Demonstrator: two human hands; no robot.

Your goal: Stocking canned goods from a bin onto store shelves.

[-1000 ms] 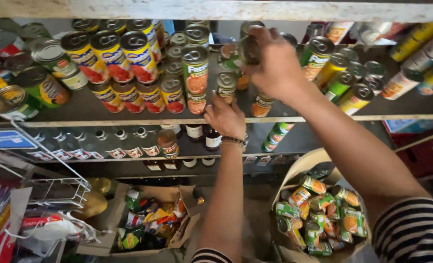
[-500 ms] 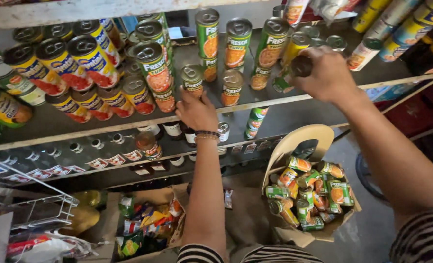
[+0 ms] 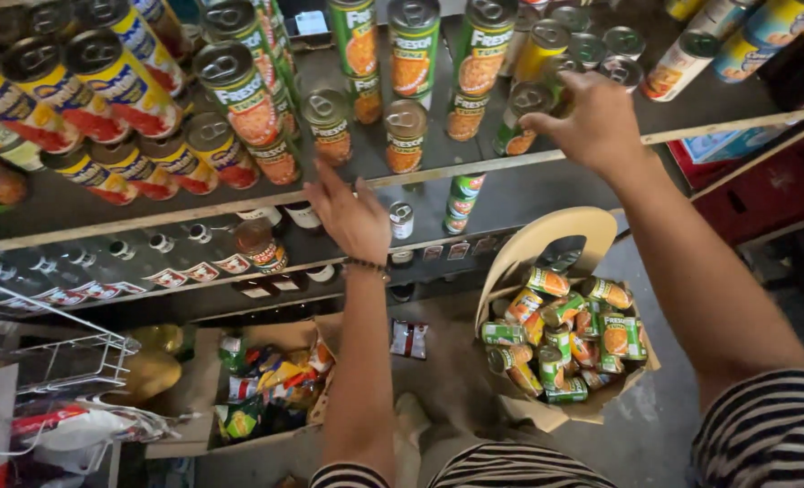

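Gripping one green can (image 3: 521, 122), right hand (image 3: 592, 122); left hand (image 3: 352, 217) open on shelf edge (image 3: 194, 215).

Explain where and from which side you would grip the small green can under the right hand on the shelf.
Grip the green can around its round side wall near the lid, coming from the open shelf front. It stands upright with cans crowded beside and behind, so only the front and top are free. The right hand already sits there.

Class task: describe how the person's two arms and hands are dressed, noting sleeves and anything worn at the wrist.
Both forearms are bare. The left hand has a dark beaded bracelet at its wrist. The right hand wears nothing that shows. Black-and-white striped sleeves cover the upper arms: broad on the right, only an edge showing on the left.
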